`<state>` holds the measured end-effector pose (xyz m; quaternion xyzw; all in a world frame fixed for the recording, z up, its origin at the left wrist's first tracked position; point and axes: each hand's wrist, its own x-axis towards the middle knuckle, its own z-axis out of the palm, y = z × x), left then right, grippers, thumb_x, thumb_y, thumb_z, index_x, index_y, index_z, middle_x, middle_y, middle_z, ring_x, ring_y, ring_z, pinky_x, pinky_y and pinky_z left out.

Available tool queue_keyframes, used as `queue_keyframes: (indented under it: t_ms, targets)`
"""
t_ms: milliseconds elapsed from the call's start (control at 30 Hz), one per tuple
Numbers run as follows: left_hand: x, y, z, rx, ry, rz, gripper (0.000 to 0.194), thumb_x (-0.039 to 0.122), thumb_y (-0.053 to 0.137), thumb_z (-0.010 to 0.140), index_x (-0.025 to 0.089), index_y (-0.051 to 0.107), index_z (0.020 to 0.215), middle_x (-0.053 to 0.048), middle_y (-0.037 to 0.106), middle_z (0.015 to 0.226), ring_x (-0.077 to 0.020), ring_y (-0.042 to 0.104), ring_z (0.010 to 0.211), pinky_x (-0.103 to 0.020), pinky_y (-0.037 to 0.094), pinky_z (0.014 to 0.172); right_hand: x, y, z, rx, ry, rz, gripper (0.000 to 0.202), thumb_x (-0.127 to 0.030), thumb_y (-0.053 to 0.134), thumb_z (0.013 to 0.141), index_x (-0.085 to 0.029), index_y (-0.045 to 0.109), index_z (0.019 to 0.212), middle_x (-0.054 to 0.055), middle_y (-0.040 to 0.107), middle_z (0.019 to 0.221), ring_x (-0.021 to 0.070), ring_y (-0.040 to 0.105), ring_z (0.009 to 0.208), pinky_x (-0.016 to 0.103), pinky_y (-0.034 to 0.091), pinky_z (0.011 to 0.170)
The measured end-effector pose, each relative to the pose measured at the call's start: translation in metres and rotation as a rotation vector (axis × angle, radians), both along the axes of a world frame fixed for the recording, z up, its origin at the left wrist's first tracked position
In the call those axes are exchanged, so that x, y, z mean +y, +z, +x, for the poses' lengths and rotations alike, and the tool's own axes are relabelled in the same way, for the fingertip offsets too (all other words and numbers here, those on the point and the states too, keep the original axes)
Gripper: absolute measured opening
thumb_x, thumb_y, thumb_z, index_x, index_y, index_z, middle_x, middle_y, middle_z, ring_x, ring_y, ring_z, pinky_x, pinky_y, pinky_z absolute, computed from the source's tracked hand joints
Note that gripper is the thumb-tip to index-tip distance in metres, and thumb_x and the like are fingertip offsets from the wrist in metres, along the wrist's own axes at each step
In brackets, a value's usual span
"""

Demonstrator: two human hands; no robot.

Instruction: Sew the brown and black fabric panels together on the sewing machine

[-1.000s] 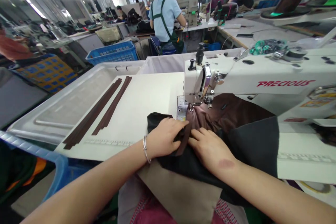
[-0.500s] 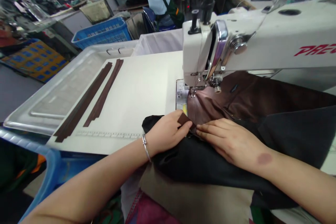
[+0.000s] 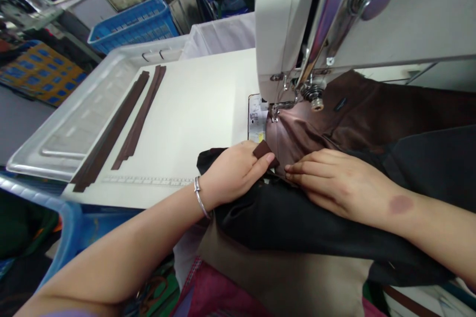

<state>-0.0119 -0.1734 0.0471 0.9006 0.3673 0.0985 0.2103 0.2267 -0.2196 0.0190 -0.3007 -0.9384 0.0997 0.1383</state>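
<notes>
Under the head of the sewing machine, the brown cloth lies gathered in folds, one edge at the presser foot. Black cloth runs along its near side, toward your body, and a tan piece hangs lower, nearest you.

Your hands are a little apart, both at the work, just in front of the foot. Left hand: thumb and fingers closed on a short brown tab, its end poking up past your thumb. Right hand: laid over the cloth, fingers straight and side by side, tips near the tab; thumb hidden, so cannot tell whether it pinches.

Left of the foot, a metal plate is set in the white table. Farther left, two bundles of brown strips, a thicker one and a thinner one, lie slantwise, near each other. Ruler markings cross the table's near edge. Clear plastic tray beyond the strips.
</notes>
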Motion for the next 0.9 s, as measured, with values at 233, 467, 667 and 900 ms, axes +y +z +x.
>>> queue_keyframes:
  t_ms: [233,467,667,900]
  targets:
    - [0.007,0.005,0.001,0.042,0.022,-0.125,0.050,0.038,0.030,0.099,0.013,0.058,0.067,0.000,0.051,0.060,-0.0098,0.047,0.056,-0.023,0.035,0.056,-0.011,0.000,-0.015,-0.097,-0.155,0.045,0.035,-0.023,0.045,0.094,-0.024,0.055,0.128,0.007,0.062,0.103,0.0214,0.050,0.087,0.037,0.038,0.074]
    - [0.013,0.015,0.006,-0.026,0.059,-0.351,0.058,0.048,0.037,0.095,0.015,0.037,0.048,0.005,0.030,0.048,-0.0061,0.031,0.047,-0.023,0.024,0.050,-0.012,-0.002,-0.011,-0.054,-0.045,0.037,0.037,-0.018,0.038,0.095,-0.018,0.053,0.129,0.009,0.061,0.111,0.0228,0.049,0.096,0.038,0.037,0.081]
    - [0.012,0.010,0.011,-0.052,0.201,-0.317,0.055,0.045,0.041,0.094,0.015,0.036,0.048,0.006,0.027,0.047,-0.0060,0.027,0.046,-0.024,0.021,0.049,-0.011,-0.003,-0.010,-0.022,-0.040,0.021,0.036,-0.018,0.039,0.095,-0.016,0.054,0.128,0.009,0.062,0.111,0.0234,0.049,0.098,0.039,0.037,0.082]
    - [0.012,0.006,0.011,-0.016,0.100,-0.192,0.053,0.041,0.038,0.097,0.015,0.042,0.051,0.004,0.035,0.049,-0.0073,0.035,0.049,-0.023,0.027,0.052,-0.011,-0.003,-0.011,-0.016,-0.041,0.032,0.036,-0.018,0.039,0.095,-0.016,0.054,0.128,0.009,0.063,0.110,0.0237,0.049,0.098,0.040,0.038,0.082]
